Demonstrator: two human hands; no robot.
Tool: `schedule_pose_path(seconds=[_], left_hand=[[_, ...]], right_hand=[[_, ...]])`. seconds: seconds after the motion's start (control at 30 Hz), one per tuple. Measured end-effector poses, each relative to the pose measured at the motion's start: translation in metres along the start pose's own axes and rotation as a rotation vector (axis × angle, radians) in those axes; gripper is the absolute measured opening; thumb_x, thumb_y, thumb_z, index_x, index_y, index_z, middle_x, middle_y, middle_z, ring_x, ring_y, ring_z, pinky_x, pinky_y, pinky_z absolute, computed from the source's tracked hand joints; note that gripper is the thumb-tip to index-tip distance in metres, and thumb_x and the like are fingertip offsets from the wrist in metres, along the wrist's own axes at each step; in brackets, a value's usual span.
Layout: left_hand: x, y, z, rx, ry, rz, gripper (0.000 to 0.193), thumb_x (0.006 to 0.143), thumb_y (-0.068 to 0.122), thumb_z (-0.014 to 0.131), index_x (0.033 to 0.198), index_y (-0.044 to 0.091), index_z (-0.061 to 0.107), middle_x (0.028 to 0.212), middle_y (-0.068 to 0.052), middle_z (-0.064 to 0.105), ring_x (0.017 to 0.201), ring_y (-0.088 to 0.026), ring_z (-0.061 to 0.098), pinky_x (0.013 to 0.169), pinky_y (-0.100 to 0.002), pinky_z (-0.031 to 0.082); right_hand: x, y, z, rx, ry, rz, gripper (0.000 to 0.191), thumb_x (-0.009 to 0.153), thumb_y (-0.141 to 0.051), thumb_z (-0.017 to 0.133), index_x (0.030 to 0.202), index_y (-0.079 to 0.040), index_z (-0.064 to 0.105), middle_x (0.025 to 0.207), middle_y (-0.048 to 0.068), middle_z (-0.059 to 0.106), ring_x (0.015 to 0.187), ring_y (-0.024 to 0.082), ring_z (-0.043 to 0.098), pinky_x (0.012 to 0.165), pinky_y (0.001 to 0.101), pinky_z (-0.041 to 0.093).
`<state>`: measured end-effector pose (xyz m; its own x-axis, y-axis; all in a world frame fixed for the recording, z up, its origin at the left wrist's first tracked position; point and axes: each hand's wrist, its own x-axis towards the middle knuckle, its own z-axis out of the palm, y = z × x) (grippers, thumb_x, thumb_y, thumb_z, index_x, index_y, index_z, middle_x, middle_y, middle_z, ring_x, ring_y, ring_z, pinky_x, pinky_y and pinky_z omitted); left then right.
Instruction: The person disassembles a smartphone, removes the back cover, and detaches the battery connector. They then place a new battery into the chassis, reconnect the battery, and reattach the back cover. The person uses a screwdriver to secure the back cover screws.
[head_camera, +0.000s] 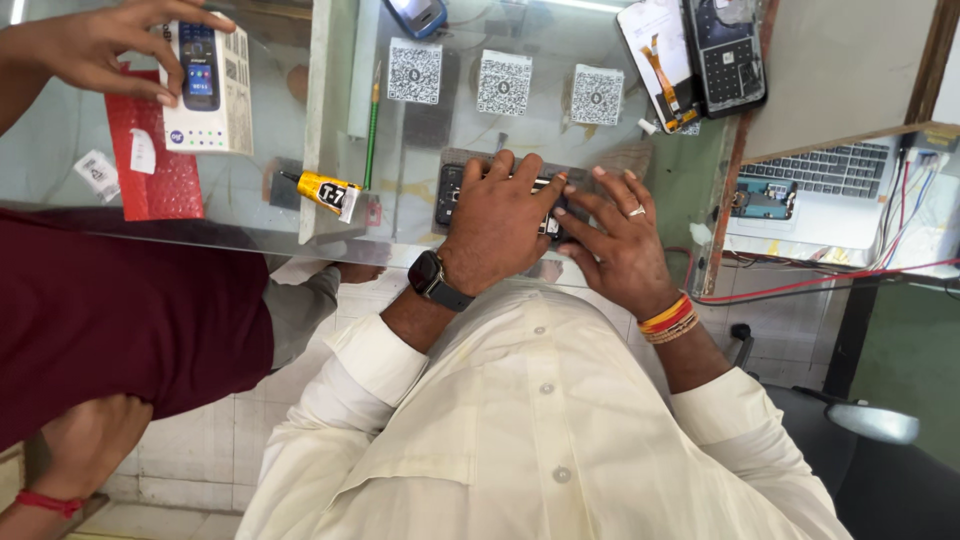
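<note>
Hands, left (497, 222) and right (618, 238), press flat on dark phone (449, 190); fingers spread, nothing gripped.

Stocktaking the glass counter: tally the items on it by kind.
White code squares: 3
Loose phones or phone bodies, including the one under both hands: 4
Boxed phone held by another person: 1
Glue tube: 1
Laptop: 1
Total: 10

- A glass counter (330, 120) spans the upper part of the view, bright light glaring off its top.
- Below the counter lies a pale tiled floor (200, 450).
- Right of the counter stands a lower shelf (905, 250) edged in wood.
- Right and below the counter sits a dark chair seat (890, 490).
</note>
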<state>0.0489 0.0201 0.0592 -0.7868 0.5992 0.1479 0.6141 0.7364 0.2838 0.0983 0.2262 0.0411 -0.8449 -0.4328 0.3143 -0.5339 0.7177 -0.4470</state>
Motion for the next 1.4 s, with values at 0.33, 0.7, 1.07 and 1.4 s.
schedule_pose_path(seconds=[0.33, 0.7, 1.07, 1.4], left_hand=[[0.002, -0.001, 0.004, 0.018, -0.046, 0.019, 0.07, 0.067, 0.04, 0.089, 0.131, 0.016, 0.071, 0.119, -0.01, 0.059, 0.113, -0.031, 0.054, 0.09, -0.049, 0.039], [-0.001, 0.008, 0.009, -0.08, -0.032, -0.019, 0.076, 0.066, 0.039, 0.09, 0.131, 0.005, 0.067, 0.12, -0.013, 0.057, 0.116, -0.032, 0.051, 0.097, -0.053, 0.036], [-0.01, 0.003, 0.017, -0.132, 0.056, 0.015, 0.07, 0.075, 0.037, 0.084, 0.135, 0.004, 0.066, 0.127, -0.013, 0.057, 0.122, -0.032, 0.05, 0.104, -0.055, 0.034], [-0.011, 0.013, 0.019, -0.126, 0.113, -0.054, 0.061, 0.075, 0.031, 0.081, 0.13, 0.008, 0.069, 0.128, -0.013, 0.058, 0.123, -0.032, 0.051, 0.105, -0.053, 0.036]], right_hand=[[-0.008, -0.003, 0.004, -0.011, 0.131, -0.017, 0.025, 0.088, -0.005, 0.078, 0.113, -0.004, 0.076, 0.126, 0.009, 0.072, 0.128, 0.03, 0.06, 0.112, 0.051, 0.043], [0.0, 0.006, 0.007, 0.012, 0.057, -0.014, 0.035, 0.08, 0.007, 0.07, 0.111, -0.008, 0.078, 0.121, 0.001, 0.074, 0.126, 0.024, 0.062, 0.111, 0.0489, 0.041], [-0.009, 0.004, 0.005, -0.085, 0.004, -0.084, 0.035, 0.087, -0.005, 0.073, 0.122, -0.006, 0.074, 0.131, 0.006, 0.069, 0.129, 0.027, 0.059, 0.115, 0.0529, 0.038], [-0.013, -0.003, 0.001, -0.145, -0.051, -0.07, 0.044, 0.085, -0.008, 0.071, 0.128, -0.003, 0.072, 0.139, 0.013, 0.063, 0.139, 0.034, 0.05, 0.121, 0.0573, 0.03]])
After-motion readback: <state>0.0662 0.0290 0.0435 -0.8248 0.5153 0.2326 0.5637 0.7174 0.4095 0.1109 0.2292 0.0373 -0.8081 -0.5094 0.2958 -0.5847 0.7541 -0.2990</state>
